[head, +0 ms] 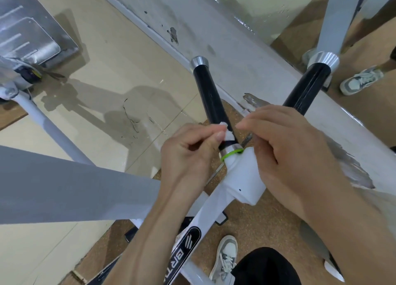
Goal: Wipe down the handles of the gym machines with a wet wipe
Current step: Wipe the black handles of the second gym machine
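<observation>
1. The one head camera is looking forward and steeply down, hovering close above the black handle (211,98).
2. The handle is sitting near the middle of the view, running up and away from the lens.
3. The wide lens is bowing straight edges; the floor (102,74) is spreading left of the handle, and a shoe (225,259) is showing far beneath it.

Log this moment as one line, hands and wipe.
phase: wiping | left-hand grip: pinches wet wipe on black handle above green ring | right-hand grip: curled beside handle, hold unclear
</observation>
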